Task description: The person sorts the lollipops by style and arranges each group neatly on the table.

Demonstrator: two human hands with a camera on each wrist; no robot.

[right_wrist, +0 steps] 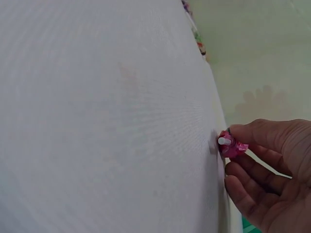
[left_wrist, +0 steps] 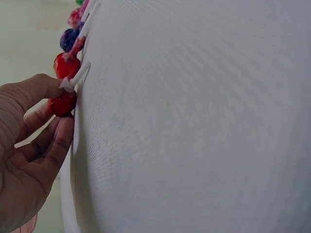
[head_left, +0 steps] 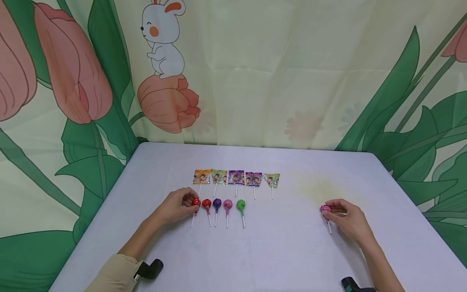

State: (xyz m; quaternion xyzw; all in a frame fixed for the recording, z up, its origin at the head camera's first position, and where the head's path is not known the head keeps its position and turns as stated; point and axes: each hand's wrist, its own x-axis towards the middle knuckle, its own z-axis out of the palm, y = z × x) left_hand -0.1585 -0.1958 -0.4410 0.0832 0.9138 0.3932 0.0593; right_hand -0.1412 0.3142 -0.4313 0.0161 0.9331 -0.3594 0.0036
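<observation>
At the left end of the front row, my left hand (head_left: 181, 205) pinches a red lollipop (left_wrist: 63, 103) between thumb and fingers, its white stick pointing toward the near edge. Beside it in that row lie another red lollipop (head_left: 206, 203), a purple one (head_left: 217, 203), a pink one (head_left: 228, 204) and a green one (head_left: 240, 205). Far to the right, apart from the row, my right hand (head_left: 348, 219) holds a pink lollipop (right_wrist: 232, 144) by its wrapped head. The stick of this one also points toward the near side.
Behind the round lollipops runs a row of several flat-wrapped lollipops, among them an orange one (head_left: 202, 177), a purple one (head_left: 236, 177) and a green one (head_left: 272, 179) at the right end. A white cloth covers the table (head_left: 277, 251). A printed curtain (head_left: 255, 73) hangs behind it.
</observation>
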